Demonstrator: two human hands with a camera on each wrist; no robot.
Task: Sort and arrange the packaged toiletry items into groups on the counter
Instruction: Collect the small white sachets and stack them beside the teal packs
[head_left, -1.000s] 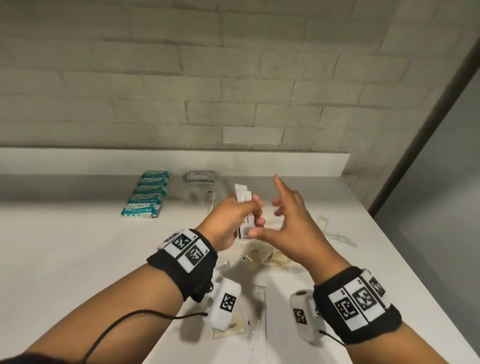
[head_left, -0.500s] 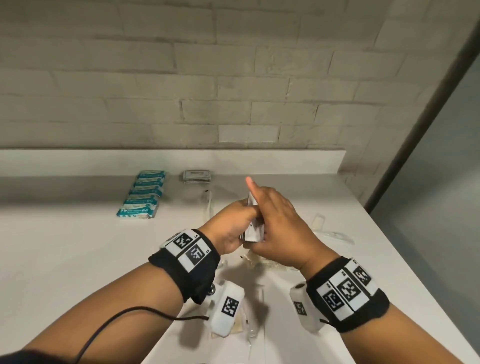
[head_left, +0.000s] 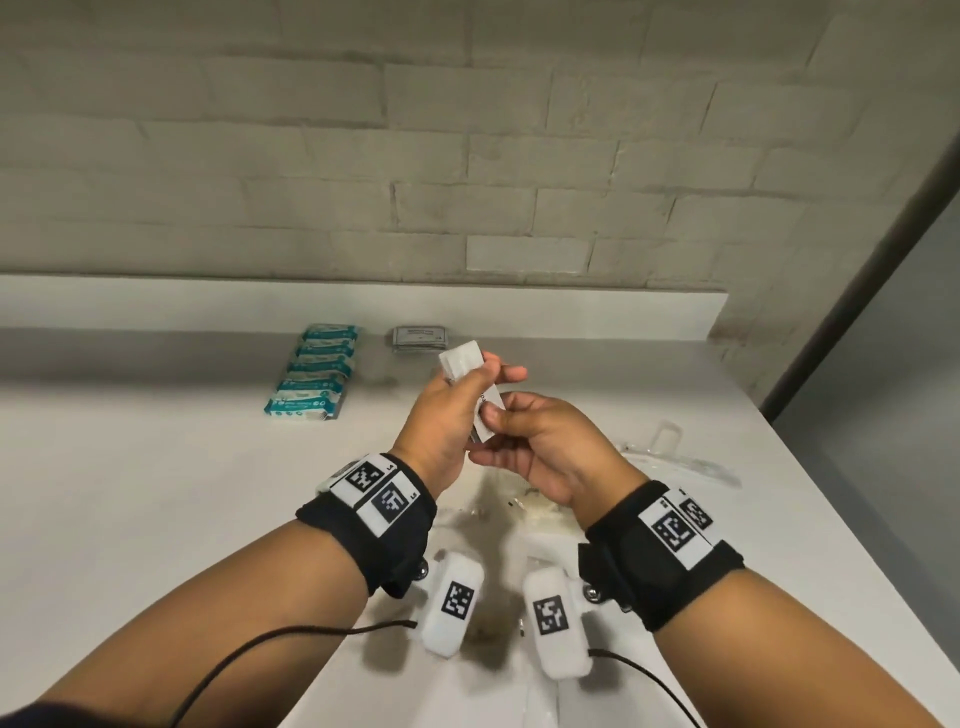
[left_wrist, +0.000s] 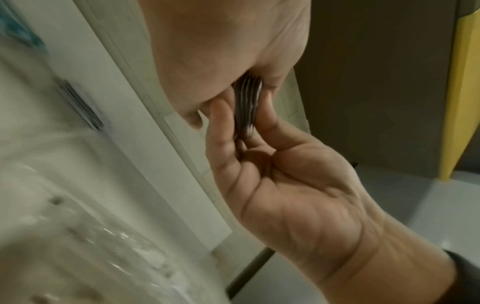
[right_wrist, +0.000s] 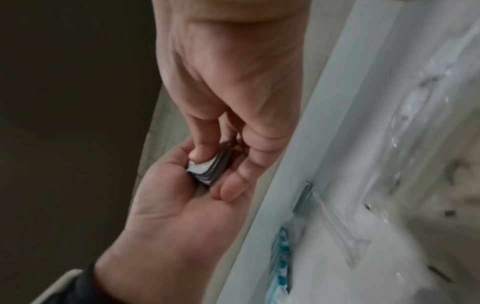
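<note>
Above the white counter (head_left: 156, 519) both hands hold one small stack of flat white sachets (head_left: 461, 359). My left hand (head_left: 467, 400) grips the stack from the left, thumb across its front. My right hand (head_left: 498, 436) pinches the stack's lower end between thumb and fingers. In the left wrist view the layered edges of the stack (left_wrist: 246, 102) show between the fingertips. The right wrist view shows the same stack (right_wrist: 207, 172) clamped between both hands. The sachets' printing is mostly hidden by the fingers.
A row of teal-and-white packets (head_left: 314, 371) lies at the back left. A low pile of grey sachets (head_left: 420, 338) sits beside it near the wall ledge. Clear-wrapped items (head_left: 670, 452) lie to the right; more clear packets (head_left: 519, 501) lie under my hands. The counter edge runs along the right.
My right hand, fingers spread a second ago, has closed onto the stack's lower end. The stack has risen slightly and tilted back in my left hand.
</note>
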